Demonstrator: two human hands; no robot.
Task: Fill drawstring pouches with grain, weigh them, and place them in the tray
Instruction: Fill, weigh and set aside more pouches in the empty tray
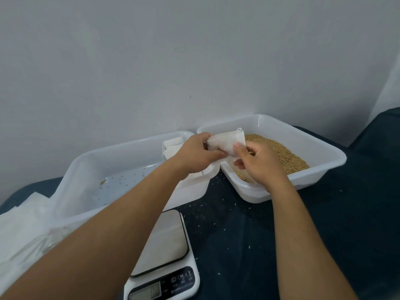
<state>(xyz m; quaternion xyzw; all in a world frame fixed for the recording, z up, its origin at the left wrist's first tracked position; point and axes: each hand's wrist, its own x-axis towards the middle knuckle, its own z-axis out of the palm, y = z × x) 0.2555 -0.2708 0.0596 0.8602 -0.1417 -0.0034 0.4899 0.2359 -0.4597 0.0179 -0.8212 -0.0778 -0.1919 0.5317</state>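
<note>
A white drawstring pouch point(226, 141) is held in the air between both hands, above the near left corner of the grain tray point(324, 148). My left hand point(194, 153) grips its left side, and my right hand point(257, 163) pinches its right side with the thumb on top. Brown grain point(287, 154) fills the right tray's middle. The left white tray point(91, 165) holds white pouches point(172, 148) at its far right corner, and a few stray grains lie on its floor. A white kitchen scale point(171, 245) sits near the front with nothing on its platform.
A pile of white fabric pouches point(19, 230) lies at the left edge, draped against the left tray. Loose grains are scattered on the dark tabletop point(324, 234). A pale wall rises right behind both trays.
</note>
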